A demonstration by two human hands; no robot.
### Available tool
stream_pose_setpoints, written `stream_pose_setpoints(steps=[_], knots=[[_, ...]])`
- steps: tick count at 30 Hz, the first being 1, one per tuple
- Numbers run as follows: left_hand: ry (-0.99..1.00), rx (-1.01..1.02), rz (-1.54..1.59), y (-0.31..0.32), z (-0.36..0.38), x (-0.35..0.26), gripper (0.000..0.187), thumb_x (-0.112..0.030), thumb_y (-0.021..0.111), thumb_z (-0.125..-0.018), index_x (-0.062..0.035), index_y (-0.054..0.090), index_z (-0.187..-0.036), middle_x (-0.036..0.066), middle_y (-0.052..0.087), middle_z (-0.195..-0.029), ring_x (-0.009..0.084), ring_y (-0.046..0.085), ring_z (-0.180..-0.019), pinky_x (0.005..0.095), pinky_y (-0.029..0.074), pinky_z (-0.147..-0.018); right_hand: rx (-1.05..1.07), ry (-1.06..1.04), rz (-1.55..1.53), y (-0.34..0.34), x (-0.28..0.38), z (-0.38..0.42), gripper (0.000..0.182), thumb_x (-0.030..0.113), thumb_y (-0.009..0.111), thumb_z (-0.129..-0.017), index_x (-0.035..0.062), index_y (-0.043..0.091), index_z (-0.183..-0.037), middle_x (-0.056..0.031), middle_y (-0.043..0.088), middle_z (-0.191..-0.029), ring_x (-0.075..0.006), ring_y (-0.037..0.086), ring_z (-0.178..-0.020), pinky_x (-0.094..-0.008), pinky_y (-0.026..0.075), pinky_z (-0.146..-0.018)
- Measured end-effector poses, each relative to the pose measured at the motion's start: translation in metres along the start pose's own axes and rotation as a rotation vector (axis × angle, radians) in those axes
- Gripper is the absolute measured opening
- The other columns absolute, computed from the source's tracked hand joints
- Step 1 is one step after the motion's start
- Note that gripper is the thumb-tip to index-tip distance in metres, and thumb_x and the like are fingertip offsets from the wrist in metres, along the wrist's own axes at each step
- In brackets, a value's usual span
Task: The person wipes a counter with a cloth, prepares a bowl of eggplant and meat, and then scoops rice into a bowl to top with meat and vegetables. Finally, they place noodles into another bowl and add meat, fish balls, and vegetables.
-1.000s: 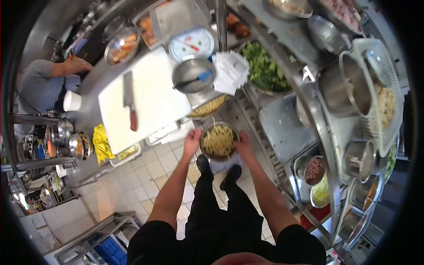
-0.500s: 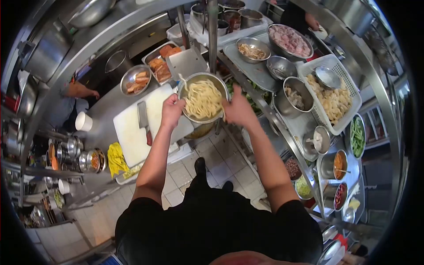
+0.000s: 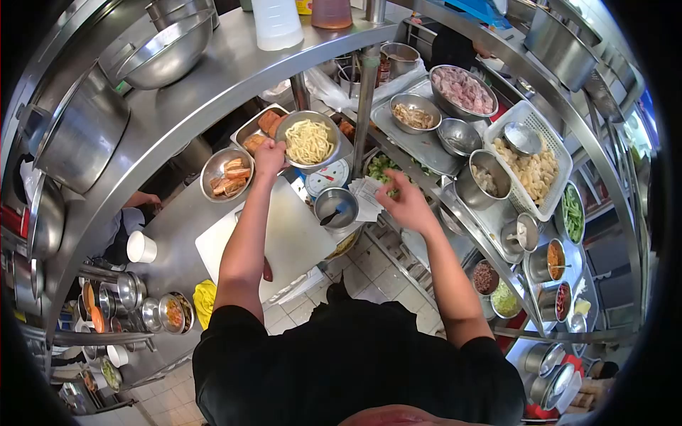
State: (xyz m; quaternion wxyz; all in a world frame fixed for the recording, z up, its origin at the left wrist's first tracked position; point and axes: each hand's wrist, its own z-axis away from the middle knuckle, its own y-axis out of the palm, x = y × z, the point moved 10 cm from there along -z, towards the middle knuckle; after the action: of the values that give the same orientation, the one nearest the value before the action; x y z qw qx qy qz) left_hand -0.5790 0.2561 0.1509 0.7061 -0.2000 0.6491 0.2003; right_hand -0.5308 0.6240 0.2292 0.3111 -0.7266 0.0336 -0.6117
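My left hand [image 3: 270, 159] grips the rim of a metal bowl of thick pale noodles [image 3: 307, 140], raised beyond the cutting board. Apart from that bowl, my right hand [image 3: 405, 202] is open with its fingers spread, close to some white paper slips [image 3: 365, 197]. Between my hands stands a kitchen scale with a blue rim [image 3: 317, 182]. Nearer to me is a small metal pot [image 3: 335, 217] with a dark-handled utensil in it. A knife lies on the white cutting board [image 3: 298, 231], mostly hidden by my left forearm.
On the left are a bowl of orange-brown pieces [image 3: 227, 174] and a white tub [image 3: 141, 246]. A perforated basket of pale pieces [image 3: 554, 170] and a bowl of raw meat [image 3: 463, 91] stand on the right. A steel shelf [image 3: 234, 67] with bottles crosses overhead.
My left hand has moved the noodle bowl forward, and my right hand has come away from it. The scale, pot and paper slips now show. The camera view has shifted.
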Motion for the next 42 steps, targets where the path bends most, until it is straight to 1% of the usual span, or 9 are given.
stream_pose_setpoints(steps=[4,7,12,19,25,30,34,39,42], knots=[[-0.077,0.014,-0.005,0.003,-0.015,0.026,0.017,-0.013,0.06,-0.083,-0.0106,0.048,-0.071,0.001,0.057,-0.067,0.0107,0.058,-0.057,0.03,0.057,-0.052,-0.017,0.153,-0.111,-0.012,-0.056,0.029,0.057,0.019,0.066,-0.082,0.0024,0.043,-0.131,-0.0083,0.064,-0.096,-0.0133,0.056,-0.066,-0.0285,0.047,-0.063],[-0.066,0.03,0.064,0.005,-0.008,0.014,0.021,-0.01,0.059,-0.083,-0.0078,0.044,-0.067,0.005,0.057,-0.068,0.0133,0.06,-0.058,0.0308,0.058,-0.05,-0.069,0.209,-0.079,-0.039,-0.079,0.051,0.056,0.018,0.066,-0.083,0.0025,0.043,-0.132,-0.0072,0.063,-0.095,-0.0109,0.055,-0.066,-0.0267,0.047,-0.063],[-0.108,0.029,-0.006,-0.001,-0.008,0.026,0.02,-0.015,0.062,-0.083,-0.0092,0.048,-0.069,0.003,0.056,-0.067,0.0101,0.059,-0.059,0.029,0.057,-0.05,-0.126,0.336,-0.133,-0.072,-0.117,0.098,0.052,0.012,0.063,-0.086,0.0017,0.043,-0.132,-0.009,0.059,-0.102,-0.0099,0.054,-0.069,-0.0242,0.046,-0.064],[-0.136,0.02,0.006,-0.008,-0.006,0.035,0.023,-0.017,0.064,-0.083,-0.0102,0.048,-0.068,0.0,0.052,-0.065,0.0085,0.054,-0.054,0.0263,0.056,-0.049,-0.144,0.457,-0.176,-0.082,-0.142,0.147,0.052,0.012,0.061,-0.088,0.0026,0.04,-0.134,-0.0077,0.06,-0.102,-0.0102,0.055,-0.071,-0.0253,0.046,-0.066],[-0.148,-0.006,-0.029,-0.009,-0.003,0.031,0.019,-0.022,0.063,-0.086,-0.0086,0.053,-0.078,0.002,0.056,-0.067,0.0093,0.054,-0.054,0.0246,0.055,-0.051,-0.13,0.45,-0.02,-0.095,-0.116,0.153,0.054,0.012,0.063,-0.085,0.0043,0.042,-0.134,-0.008,0.06,-0.103,-0.0107,0.055,-0.07,-0.0257,0.047,-0.065],[-0.135,0.005,-0.002,-0.015,-0.004,0.028,0.024,-0.027,0.065,-0.087,-0.0085,0.051,-0.078,0.004,0.059,-0.07,0.0116,0.06,-0.057,0.0246,0.054,-0.05,-0.174,0.429,0.09,-0.131,-0.082,0.155,0.055,0.01,0.064,-0.085,0.0044,0.042,-0.135,-0.0078,0.059,-0.104,-0.0106,0.053,-0.067,-0.0255,0.046,-0.064],[-0.163,-0.008,0.056,-0.025,-0.006,0.027,0.027,-0.031,0.063,-0.088,-0.0069,0.052,-0.083,0.006,0.06,-0.074,0.0141,0.062,-0.056,0.0245,0.054,-0.049,-0.268,0.437,0.088,-0.176,-0.071,0.165,0.055,0.01,0.064,-0.084,0.0047,0.042,-0.135,-0.0072,0.058,-0.105,-0.0095,0.052,-0.067,-0.0254,0.046,-0.063],[-0.106,-0.05,-0.004,-0.044,0.005,-0.013,0.032,-0.037,0.062,-0.089,-0.0057,0.054,-0.087,0.006,0.061,-0.08,0.0157,0.064,-0.059,0.0238,0.054,-0.049,-0.44,0.429,0.409,-0.26,-0.043,0.185,0.046,0.009,0.063,-0.085,0.0035,0.05,-0.128,-0.0081,0.063,-0.099,-0.0098,0.055,-0.068,-0.0258,0.046,-0.061],[-0.186,0.074,-0.133,-0.029,0.005,-0.007,0.03,-0.035,0.062,-0.088,-0.006,0.055,-0.088,0.007,0.061,-0.079,0.0161,0.064,-0.059,0.0235,0.054,-0.049,-0.518,0.423,0.507,-0.304,-0.031,0.196,0.043,0.011,0.064,-0.083,0.0035,0.054,-0.124,-0.01,0.065,-0.095,-0.0139,0.059,-0.066,-0.0289,0.048,-0.063]])
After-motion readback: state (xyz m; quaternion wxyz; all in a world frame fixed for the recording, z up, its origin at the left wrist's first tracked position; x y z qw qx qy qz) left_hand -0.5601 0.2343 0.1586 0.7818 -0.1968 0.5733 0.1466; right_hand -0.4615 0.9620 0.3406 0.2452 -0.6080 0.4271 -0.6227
